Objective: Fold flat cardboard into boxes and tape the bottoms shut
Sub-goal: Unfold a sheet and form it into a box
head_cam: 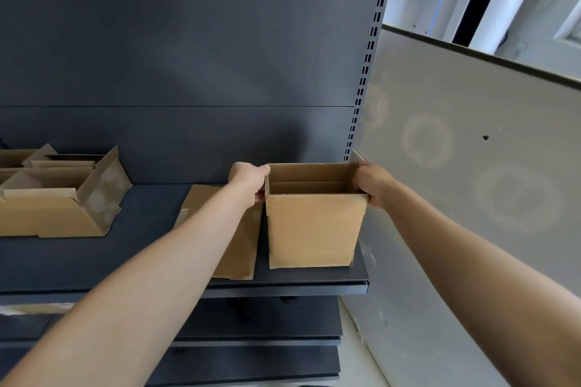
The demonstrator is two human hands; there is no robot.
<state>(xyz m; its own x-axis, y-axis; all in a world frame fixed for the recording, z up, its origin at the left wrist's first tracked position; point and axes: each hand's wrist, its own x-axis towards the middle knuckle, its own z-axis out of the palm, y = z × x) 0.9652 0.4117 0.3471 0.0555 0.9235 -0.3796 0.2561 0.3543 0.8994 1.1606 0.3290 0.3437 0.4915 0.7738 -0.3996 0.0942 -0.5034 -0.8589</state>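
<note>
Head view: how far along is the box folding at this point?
Done: several opened boxes sit at the left end of the shelf. In hand: the left hand and right hand grip the top side edges of an upright box standing there. Its bottom is hidden, so taping cannot be judged. Remaining: flat cardboard lies beside it, unfolded.

The left hand is just left of the cardboard box, and the right hand is just right of it. Both hands are bare. The left arm and the right arm are bare too, from the wrists by the box all the way out to the edges of the view. Each arm looks smooth, slim near the box and wider far from it.
</note>
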